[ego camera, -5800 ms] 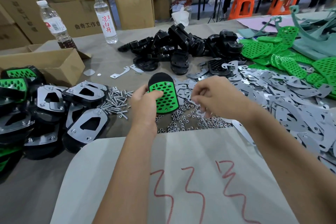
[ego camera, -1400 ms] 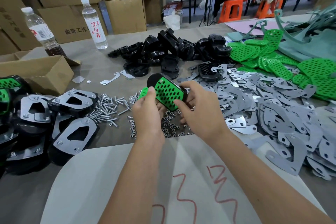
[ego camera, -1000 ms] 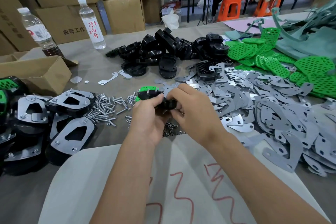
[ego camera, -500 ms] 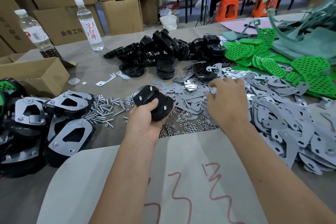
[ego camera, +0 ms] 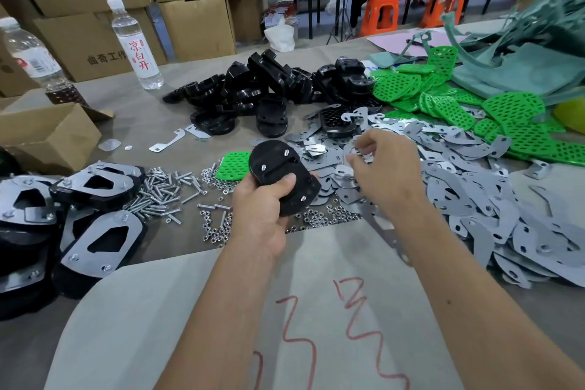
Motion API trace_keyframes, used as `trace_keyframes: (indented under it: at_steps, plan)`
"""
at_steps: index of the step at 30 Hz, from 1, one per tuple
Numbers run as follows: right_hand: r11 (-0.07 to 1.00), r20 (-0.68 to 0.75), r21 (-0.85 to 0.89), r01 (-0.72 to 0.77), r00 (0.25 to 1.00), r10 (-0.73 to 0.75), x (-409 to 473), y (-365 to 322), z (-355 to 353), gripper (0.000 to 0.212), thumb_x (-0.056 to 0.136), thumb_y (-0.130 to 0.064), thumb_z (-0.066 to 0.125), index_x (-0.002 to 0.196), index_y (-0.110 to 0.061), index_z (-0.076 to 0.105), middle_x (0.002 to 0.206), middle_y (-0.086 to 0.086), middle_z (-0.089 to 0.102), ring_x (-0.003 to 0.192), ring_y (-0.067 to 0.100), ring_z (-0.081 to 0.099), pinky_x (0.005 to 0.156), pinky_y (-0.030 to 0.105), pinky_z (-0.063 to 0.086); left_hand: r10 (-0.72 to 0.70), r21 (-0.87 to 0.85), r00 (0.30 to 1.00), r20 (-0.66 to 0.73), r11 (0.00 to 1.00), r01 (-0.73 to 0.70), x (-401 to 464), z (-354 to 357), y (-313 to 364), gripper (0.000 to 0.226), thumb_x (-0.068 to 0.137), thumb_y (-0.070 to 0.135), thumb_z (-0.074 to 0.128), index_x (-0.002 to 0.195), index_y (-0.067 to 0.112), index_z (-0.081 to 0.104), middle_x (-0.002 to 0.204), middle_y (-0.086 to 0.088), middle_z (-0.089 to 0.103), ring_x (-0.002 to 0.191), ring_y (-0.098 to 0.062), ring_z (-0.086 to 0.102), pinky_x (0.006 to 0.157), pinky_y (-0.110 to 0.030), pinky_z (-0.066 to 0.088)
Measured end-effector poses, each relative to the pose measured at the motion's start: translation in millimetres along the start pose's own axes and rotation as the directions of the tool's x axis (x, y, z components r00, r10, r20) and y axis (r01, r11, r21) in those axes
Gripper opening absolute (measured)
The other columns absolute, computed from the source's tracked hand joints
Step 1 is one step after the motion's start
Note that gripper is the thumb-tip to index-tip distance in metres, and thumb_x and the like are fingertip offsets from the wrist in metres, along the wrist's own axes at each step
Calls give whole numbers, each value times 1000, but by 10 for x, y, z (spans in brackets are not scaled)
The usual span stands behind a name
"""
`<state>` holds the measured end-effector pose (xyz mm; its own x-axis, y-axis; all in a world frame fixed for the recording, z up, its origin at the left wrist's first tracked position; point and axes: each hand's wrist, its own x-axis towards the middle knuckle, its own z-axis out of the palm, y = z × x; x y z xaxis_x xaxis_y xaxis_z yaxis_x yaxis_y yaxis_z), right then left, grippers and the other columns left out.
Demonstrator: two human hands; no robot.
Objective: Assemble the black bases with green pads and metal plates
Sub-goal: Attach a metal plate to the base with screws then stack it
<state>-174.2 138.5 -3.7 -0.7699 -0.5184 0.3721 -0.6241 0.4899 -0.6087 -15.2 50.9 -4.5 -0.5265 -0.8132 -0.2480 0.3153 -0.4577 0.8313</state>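
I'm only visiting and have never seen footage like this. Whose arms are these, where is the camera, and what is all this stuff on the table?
No machine here: these are a person's two bare arms, filmed by one wide camera worn on their head, looking down at the work.

The left hand grips a black oval plastic base, its underside up with screw ends poking through. The right hand pinches a thin grey metal plate above a heap of grey metal plates.

On the brown table also lie a pile of loose black bases, perforated green pads, silver screws, small nuts, and finished units with plates fitted at left. Two clear water bottles stand behind.
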Motion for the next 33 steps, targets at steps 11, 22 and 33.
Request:
trace_keyframes:
  at_steps: [11,22,33]
  plan:
    - [898,249,-398,-186,920,302,154,629,-1009,10,88,-15,78,94,-7,77,93,15,74,79,29,67,76,40,59,27,161,995,99,986,-43,-135,424,-214,44,90,-18,60,115,18,67,116,-19,75,103,-48,72,91,-65,57]
    - [906,289,302,-297,934,210,287,533,-1116,12,93,-16,76,83,-22,74,85,6,72,70,19,59,67,35,54,-37,223,995,94,975,16,-117,473,-238,36,91,-17,60,120,6,64,113,-23,75,86,-45,77,80,-56,63]
    - [189,352,915,-357,934,58,20,-468,-147,17,104,-22,62,95,-11,70,80,10,71,73,21,71,56,27,56,162,232,977,-140,964,-127,14,-94,135,28,95,-9,61,103,17,69,102,-7,78,104,-44,73,84,-52,63]
